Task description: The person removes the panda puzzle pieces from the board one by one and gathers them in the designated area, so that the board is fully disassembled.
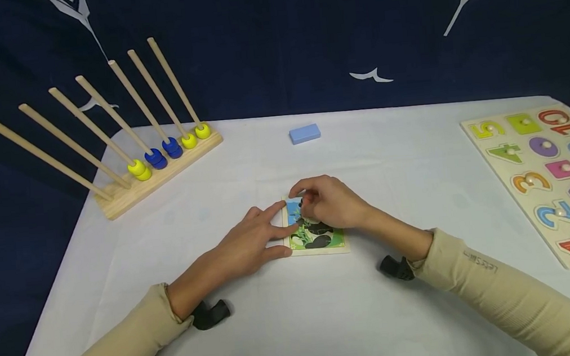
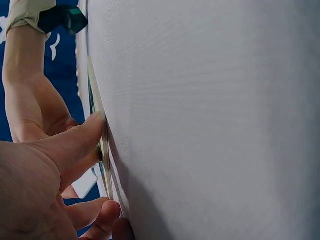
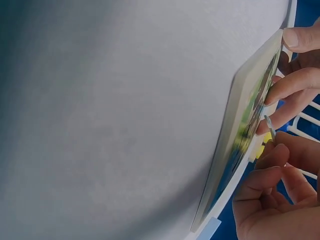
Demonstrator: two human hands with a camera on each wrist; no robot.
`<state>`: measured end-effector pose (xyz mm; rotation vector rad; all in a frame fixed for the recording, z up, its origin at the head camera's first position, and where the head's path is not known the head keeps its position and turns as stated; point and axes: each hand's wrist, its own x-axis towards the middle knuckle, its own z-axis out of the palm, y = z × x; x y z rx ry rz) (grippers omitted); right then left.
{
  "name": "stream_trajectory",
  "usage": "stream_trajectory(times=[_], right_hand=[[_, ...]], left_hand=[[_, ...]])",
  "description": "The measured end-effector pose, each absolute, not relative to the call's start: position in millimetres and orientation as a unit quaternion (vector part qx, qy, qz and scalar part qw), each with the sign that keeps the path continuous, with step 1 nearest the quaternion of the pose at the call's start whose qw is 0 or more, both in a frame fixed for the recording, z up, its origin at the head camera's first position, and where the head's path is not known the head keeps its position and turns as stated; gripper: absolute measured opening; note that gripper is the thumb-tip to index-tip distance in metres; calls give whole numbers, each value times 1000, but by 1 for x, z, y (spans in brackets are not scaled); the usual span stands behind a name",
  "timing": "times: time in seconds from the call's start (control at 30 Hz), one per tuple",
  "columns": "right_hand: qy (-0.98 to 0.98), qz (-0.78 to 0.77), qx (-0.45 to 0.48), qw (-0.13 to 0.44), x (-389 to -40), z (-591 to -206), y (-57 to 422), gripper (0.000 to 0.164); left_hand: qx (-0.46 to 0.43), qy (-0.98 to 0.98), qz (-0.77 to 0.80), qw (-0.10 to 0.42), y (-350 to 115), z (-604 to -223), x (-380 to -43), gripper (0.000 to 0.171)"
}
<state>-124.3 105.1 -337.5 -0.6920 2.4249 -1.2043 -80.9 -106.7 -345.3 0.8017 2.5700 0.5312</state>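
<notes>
A small panda picture puzzle point(image 1: 323, 241) with a pale wooden frame lies on the white table. My left hand point(image 1: 250, 243) rests at its left side, fingers spread, with fingertips touching the frame and picture. In the left wrist view, the thumb of the left hand point(image 2: 65, 150) presses the board's edge. Over the upper part of the picture, my right hand point(image 1: 335, 203) pinches a thin puzzle piece point(image 3: 270, 126) between thumb and finger. The piece is tilted above the board in the right wrist view; its printed side is mostly hidden.
At the back left stands a wooden peg abacus point(image 1: 162, 174) with yellow and blue beads on some rods. A blue block point(image 1: 305, 134) lies beyond the puzzle. On the right is a number-and-shape peg board point(image 1: 516, 203). A dark blue curtain point(image 1: 273, 43) hangs behind the table.
</notes>
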Motion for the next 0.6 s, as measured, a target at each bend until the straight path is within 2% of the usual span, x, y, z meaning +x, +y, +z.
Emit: stream_trajectory(times=[0.6], right_hand=[[836, -488, -177, 178, -121, -333, 132, 29]], left_hand=[[280, 923, 173, 199, -103, -341, -83, 48]])
